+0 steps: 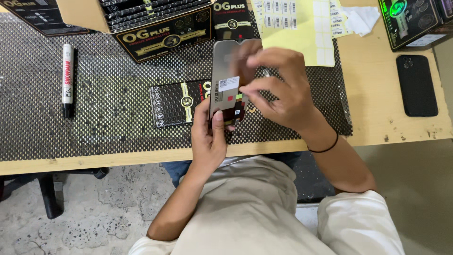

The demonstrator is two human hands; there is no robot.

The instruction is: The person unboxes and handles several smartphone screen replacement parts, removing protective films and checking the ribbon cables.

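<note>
My left hand (pixel 210 137) grips the lower end of a flat phone screen panel (pixel 228 71), held upright above the table with its grey back toward me. A small white barcode sticker (pixel 229 83) sits on the panel's back. My right hand (pixel 278 87) is at the panel's right edge, fingertips pinched against the sticker area; whether it holds anything is hidden. Under the panel lies a flat black box (pixel 177 103) on the black mesh mat (pixel 104 94).
A white marker (pixel 67 79) lies at the left on the mat. An open carton of black boxes (pixel 155 21) stands at the back. A yellow sticker sheet (pixel 297 28) lies behind my right hand. A black phone (pixel 416 85) rests at the right of the wooden table (pixel 377 94).
</note>
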